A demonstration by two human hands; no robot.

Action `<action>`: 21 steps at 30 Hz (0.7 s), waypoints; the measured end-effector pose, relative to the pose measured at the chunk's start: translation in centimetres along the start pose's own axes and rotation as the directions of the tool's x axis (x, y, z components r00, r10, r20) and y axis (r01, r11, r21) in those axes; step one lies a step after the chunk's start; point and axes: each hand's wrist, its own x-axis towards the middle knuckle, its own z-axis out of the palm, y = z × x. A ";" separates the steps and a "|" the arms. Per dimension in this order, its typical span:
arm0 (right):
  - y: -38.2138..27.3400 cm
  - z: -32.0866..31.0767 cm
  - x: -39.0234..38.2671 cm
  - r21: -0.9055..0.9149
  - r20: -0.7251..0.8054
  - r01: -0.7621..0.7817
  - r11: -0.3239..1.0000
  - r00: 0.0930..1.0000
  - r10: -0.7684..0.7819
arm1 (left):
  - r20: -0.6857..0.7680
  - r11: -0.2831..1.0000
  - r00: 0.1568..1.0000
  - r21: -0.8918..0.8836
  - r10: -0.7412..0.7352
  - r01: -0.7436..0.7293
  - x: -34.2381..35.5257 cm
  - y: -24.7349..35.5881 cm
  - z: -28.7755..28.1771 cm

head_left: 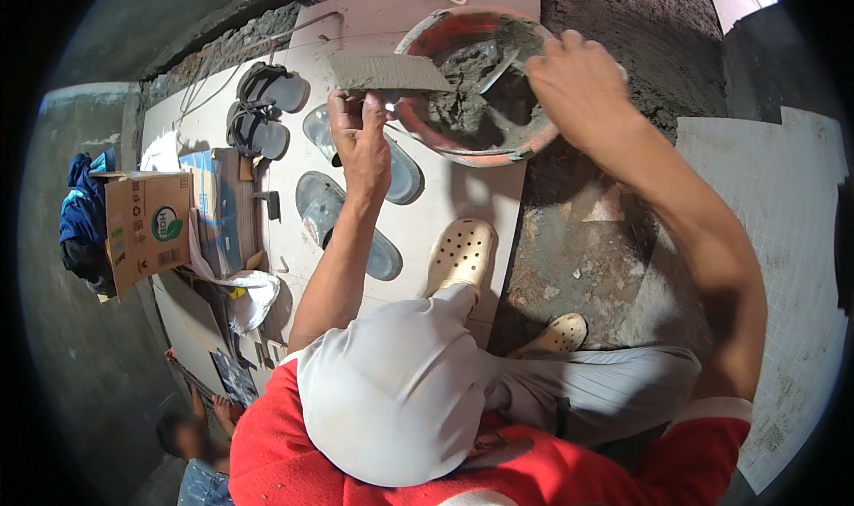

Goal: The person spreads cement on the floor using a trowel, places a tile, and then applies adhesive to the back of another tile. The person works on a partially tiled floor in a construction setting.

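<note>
My left hand [360, 146] is closed on the near edge of a flat strip [391, 73] whose upper face is covered with ridged grey mortar. What the strip is made of is hidden under the mortar. It is held up level, its right end reaching over the rim of an orange-red basin [494, 157]. My right hand [576, 88] grips a trowel, its handle hidden in my fingers. The metal trowel blade [500, 72] dips toward the wet grey mortar [463, 92] in the basin. Mortar is smeared around the basin's inner wall.
Grey slippers [384, 255] and black sandals [258, 131] lie on pale tiles left of the basin. An opened cardboard box [149, 226] stands farther left. Rough ground [578, 257] and pale sheets [765, 204] lie right. Another person [200, 444] works at lower left.
</note>
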 end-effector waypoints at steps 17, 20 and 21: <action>-1.1 -0.3 -1.9 0.398 0.177 -0.100 0.912 0.984 0.031 | -0.050 0.997 0.996 0.022 -0.071 0.072 0.1 0.0 -1.3; -1.0 0.4 -2.8 0.426 0.230 -0.139 0.894 0.972 0.042 | -0.068 0.995 0.993 0.014 -0.095 0.096 0.0 -0.2 -1.5; -1.0 0.6 -2.9 0.434 0.256 -0.162 0.886 0.965 0.051 | -0.074 0.994 0.991 -0.007 -0.112 0.112 0.0 -0.3 -1.5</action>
